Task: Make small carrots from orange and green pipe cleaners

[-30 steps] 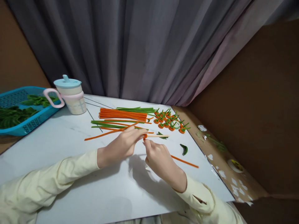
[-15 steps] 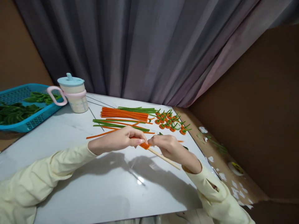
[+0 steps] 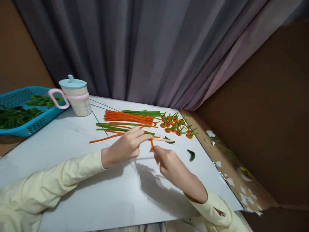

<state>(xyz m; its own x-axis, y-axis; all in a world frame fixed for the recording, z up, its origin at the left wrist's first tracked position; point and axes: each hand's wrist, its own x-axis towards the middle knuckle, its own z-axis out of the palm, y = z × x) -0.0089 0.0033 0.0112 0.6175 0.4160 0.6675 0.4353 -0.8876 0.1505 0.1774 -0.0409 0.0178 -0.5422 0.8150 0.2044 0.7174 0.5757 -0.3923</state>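
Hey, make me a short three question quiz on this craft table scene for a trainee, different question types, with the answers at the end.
1. True or false: the left hand holds a thin wooden stick.
2. What colour is the pipe cleaner pinched by the right hand? A green, B orange, C blue.
3. Fill in: the lidded cup stands beside a blue ____ of green pieces.

Key: 1 true; 2 B; 3 basket.

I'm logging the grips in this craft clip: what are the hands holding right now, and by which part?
The left hand pinches a thin wooden stick at its near end; the right hand holds an orange pipe cleaner by the part nearest the stick.
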